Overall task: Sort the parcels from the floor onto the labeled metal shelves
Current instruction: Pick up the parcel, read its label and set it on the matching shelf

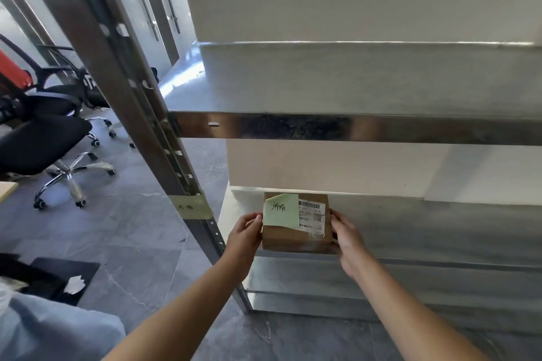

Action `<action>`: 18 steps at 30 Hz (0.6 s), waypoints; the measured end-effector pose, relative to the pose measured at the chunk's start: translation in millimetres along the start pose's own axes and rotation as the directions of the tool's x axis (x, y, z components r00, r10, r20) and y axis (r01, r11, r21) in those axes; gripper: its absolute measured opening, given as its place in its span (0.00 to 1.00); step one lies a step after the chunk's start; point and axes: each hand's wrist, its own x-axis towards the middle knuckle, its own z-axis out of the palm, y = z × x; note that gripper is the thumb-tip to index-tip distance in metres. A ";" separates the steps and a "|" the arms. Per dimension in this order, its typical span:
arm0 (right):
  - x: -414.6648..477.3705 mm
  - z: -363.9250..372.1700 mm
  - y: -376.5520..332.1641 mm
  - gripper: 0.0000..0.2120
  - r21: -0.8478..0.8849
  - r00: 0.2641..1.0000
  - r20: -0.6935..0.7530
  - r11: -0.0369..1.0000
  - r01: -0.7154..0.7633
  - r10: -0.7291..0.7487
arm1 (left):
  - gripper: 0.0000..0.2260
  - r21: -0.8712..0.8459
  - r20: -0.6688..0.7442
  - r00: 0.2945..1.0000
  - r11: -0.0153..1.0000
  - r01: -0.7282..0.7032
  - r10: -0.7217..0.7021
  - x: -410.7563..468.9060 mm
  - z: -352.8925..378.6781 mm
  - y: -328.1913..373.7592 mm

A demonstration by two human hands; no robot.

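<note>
Your left hand (245, 233) and right hand (347, 239) grip the cardboard parcel (293, 239) by its opposite sides, fingers curled round its edges. The parcel sits at the front edge of the lower shelf (425, 231), near its left end; whether it bears fully on the shelf cannot be told. A green sticky note (281, 211) with handwriting overlaps a shipping label (312, 215) on its top. A tape label (190, 206) wraps the upright post (117, 82) just left of it. Office chairs (44, 138) stand beyond.
</note>
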 end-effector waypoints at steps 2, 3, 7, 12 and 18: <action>4.4 -1.5 2.8 0.12 -0.008 1.000 0.006 1.000 -0.013 0.013 | 0.07 0.009 -0.007 1.000 1.000 0.003 -0.003 2.5 0.5 -1.2; 5.9 -1.6 3.2 0.12 -0.007 1.000 0.010 1.000 -0.015 0.015 | 0.07 0.011 -0.014 1.000 1.000 0.003 -0.003 4.3 0.7 -1.7; 9.7 1.6 3.2 0.10 -0.003 0.999 0.031 1.000 -0.009 0.009 | 0.07 0.000 -0.044 0.999 1.000 0.005 -0.005 7.9 2.1 -2.8; 9.0 3.2 5.9 0.09 -0.015 1.000 0.012 1.000 0.013 -0.013 | 0.08 -0.019 -0.029 0.999 1.000 0.014 -0.015 7.5 1.4 -4.7; 8.2 6.5 11.3 0.15 -0.077 0.995 -0.017 0.993 0.093 -0.094 | 0.11 -0.006 0.009 0.999 0.999 0.051 -0.051 9.5 4.0 -0.3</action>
